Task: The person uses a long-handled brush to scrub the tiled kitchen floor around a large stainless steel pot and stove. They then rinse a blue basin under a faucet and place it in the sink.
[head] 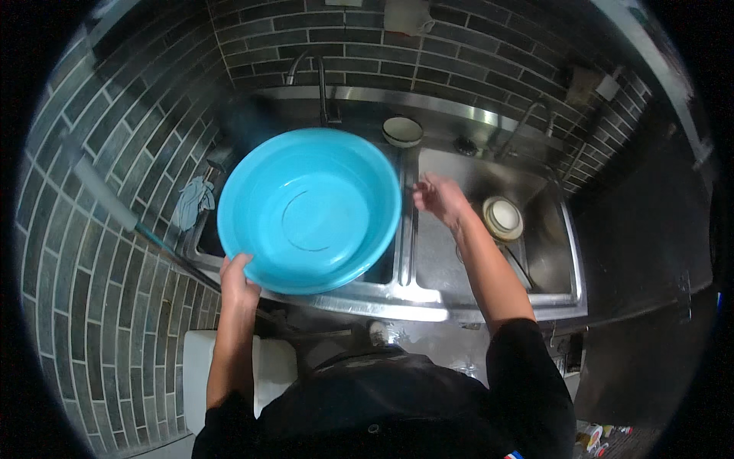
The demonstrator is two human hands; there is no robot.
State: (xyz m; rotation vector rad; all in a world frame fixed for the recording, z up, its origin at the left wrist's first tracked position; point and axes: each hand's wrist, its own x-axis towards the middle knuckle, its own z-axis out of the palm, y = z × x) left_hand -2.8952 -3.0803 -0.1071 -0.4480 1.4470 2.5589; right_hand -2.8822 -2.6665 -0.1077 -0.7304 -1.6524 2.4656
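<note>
My left hand grips the near left rim of a large blue plastic basin, thumb over the edge. The basin is held over the left sink bowl and hides most of it; a thin dark curved line shows on its bottom. To the right of the basin, apart from its rim, my right hand hovers over the steel double sink with its fingers partly curled, and nothing is seen in it. Stacked bowls sit in the right sink bowl. Behind the divider stands a light bowl with a dark outside.
Two gooseneck faucets rise at the back. A blue cloth hangs at the left corner, near a long pole leaning along the tiled wall. A white bin stands below left. A dark drain strainer lies on the back ledge.
</note>
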